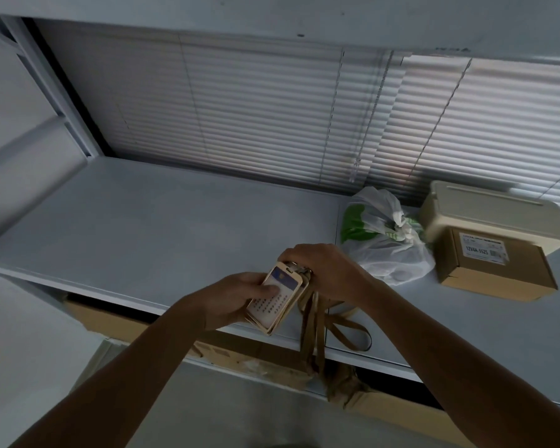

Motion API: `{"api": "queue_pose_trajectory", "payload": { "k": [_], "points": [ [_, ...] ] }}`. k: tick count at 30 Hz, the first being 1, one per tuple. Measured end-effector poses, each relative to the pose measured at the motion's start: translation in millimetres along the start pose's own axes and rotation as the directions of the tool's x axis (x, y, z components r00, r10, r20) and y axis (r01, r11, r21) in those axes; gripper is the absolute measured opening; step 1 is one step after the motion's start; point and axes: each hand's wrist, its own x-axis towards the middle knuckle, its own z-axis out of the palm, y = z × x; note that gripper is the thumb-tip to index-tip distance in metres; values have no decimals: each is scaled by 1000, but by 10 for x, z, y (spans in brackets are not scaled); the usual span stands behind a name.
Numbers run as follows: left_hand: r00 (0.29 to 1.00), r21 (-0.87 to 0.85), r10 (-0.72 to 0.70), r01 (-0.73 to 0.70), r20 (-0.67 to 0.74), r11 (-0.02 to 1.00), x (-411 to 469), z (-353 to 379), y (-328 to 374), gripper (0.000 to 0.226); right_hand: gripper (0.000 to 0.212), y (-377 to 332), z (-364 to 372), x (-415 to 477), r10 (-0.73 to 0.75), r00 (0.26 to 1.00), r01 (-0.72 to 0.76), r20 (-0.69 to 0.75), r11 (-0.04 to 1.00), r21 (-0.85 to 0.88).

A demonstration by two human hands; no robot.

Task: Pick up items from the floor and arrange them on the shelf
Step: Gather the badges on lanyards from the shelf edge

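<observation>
Grey shelf [149, 227] before closed blinds [256, 105]

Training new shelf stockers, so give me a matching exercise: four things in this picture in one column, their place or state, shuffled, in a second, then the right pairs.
Things:
1. badge holders
2. plastic bag
3. cardboard box
4. beige lidded container

Places or states:
A. knotted shut, on the shelf beside the box
B. behind the box, by the blinds
C. held by the left hand and right hand, straps dangling
D. carries a white printed label, at the shelf's right

Pairs: 1-C, 2-A, 3-D, 4-B
</observation>
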Motion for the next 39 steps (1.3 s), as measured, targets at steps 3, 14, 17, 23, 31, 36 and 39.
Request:
{"api": "queue_pose_trajectory", "payload": {
  "k": [3, 14, 17, 23, 31, 36, 39],
  "points": [
    [998, -11, 54, -54, -29, 998, 67, 88, 39, 25, 44, 40, -87, -9, 143, 989, -132, -41, 972, 196],
    [915, -89, 285, -322, -286, 943, 329, -50, 864, 19, 11, 213, -22, -370, 616, 756, -536, 219, 392, 748],
    [890, -15, 264, -290, -373, 957, 626, -159, 964, 16, 11, 108, 137, -426, 702, 679, -540, 216, 278, 794],
    [903, 52, 170, -163, -396, 985, 1347, -421, 933, 10, 1, -67, 381, -412, 802, 535, -623, 265, 163, 765],
    [933, -35, 10, -24, -360, 999, 1987, -431, 715, 22, 22, -137, 705, -287, 882, 404, -438, 243, -47, 898],
    [934, 41, 67, -56, -351, 998, 2530, -439, 681, 16, 15, 19, 839, -260, 892, 407, -399, 197, -20, 917],
    [912, 92, 147, -121, -382, 988, 2834, -433, 724, 17, 26, 133, 928, -215, 924, 378, -421, 48, 126, 898]
  ]
}}
